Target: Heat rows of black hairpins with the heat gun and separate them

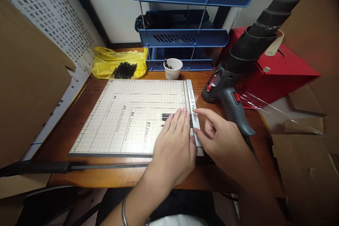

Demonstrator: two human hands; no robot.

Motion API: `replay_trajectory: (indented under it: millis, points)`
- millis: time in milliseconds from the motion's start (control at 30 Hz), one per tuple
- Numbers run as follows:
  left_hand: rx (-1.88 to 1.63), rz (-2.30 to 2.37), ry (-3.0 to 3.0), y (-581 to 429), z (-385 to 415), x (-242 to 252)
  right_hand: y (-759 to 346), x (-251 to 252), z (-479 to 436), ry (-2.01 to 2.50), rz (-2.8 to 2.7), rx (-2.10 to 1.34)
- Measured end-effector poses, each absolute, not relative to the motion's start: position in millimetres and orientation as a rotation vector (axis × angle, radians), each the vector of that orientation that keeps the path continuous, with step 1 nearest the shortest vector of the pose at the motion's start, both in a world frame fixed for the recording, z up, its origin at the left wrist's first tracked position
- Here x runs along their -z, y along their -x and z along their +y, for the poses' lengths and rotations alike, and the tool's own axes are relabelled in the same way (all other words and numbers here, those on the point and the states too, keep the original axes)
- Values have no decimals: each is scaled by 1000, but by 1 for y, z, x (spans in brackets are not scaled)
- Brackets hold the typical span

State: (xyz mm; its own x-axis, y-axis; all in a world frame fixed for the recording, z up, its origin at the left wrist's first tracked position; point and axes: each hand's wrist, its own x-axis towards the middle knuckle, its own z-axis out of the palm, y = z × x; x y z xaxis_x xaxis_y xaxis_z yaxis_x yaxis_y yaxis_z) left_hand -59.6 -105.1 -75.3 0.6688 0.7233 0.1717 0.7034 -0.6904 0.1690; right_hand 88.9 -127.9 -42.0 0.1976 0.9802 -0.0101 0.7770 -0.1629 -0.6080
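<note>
the operator is apparently working at an alignment step. well left of the fingers, a black handle (43,167) is extending into a metal bar (106,166), which is lying along the front of a gridded cutter board (103,127). at the board's right side, thin black pieces (166,117) are lying under the fingers of the left hand (173,141), their left ends protruding beside those fingers. this hand is lying flat, its fingers straight and close together, apparently holding the pieces down. just right of its fingertips, the opposite ends are reaching a metal strip (190,86). the right hand (222,130) is directing a spread index finger and thumb toward these ends, its other fingers curling; it is gripping nothing visible, and whether its tips are touching the pieces, one cannot tell. the next move is seemingly calling for steady left-hand pressure and an even row of ends. regarding containers: beyond and left of the left fingers, a yellow plastic bag (102,61) is bearing a black bundle (124,70), whether inside or on top being unclear. beyond the left fingertips, a white cup (173,74) is holding black stems (168,65) at its left side. farther right, beyond the right fingers, a red box (291,77) is standing behind a heat gun (230,77), its contents not showing.
</note>
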Motion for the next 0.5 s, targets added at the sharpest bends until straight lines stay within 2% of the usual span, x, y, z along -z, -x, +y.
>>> replay_trajectory:
  millis: [200, 500]
  points:
    - [-440, 1305, -2776, 70, -105, 72, -86, 49, -125, 1977, -1682, -610]
    - [-329, 1223, -2799, 71, -100, 74, -80, 50, -118, 2039, -1686, -601]
